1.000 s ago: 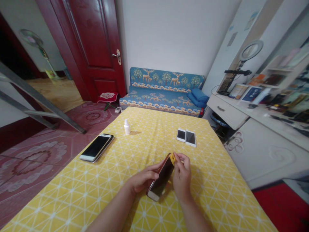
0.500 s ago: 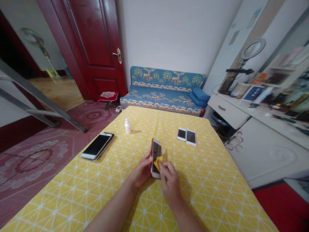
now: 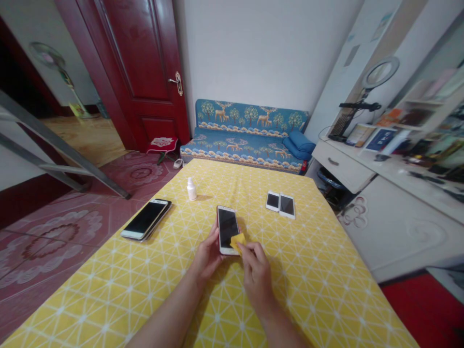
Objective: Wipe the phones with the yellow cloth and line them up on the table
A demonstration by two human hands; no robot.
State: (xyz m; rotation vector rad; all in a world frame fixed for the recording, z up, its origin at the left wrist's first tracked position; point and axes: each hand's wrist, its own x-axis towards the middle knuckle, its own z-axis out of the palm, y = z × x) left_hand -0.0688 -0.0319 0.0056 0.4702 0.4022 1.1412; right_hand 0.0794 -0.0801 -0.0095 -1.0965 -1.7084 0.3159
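A white-framed smartphone [image 3: 227,226] with a dark screen is held above the table, its face turned up toward me. My left hand [image 3: 208,253] is closed around its left side and lower edge, with some fingers hidden beneath it. Pinched between the fingers of my right hand [image 3: 256,265] is a small yellow cloth [image 3: 238,240]. The cloth overlaps the lower right corner of the phone's screen.
A yellow patterned tablecloth [image 3: 152,290] covers the table. A larger phone [image 3: 148,218] lies on a dark object at left, near a white bottle [image 3: 191,189]. Two white phones [image 3: 272,201] [image 3: 287,206] sit side by side at right. Beyond stands a blue sofa [image 3: 239,137].
The phone has turned from nearly edge-on to face me, and its top has swung left. The yellow cloth stays by its lower right part; my right hand has barely moved.
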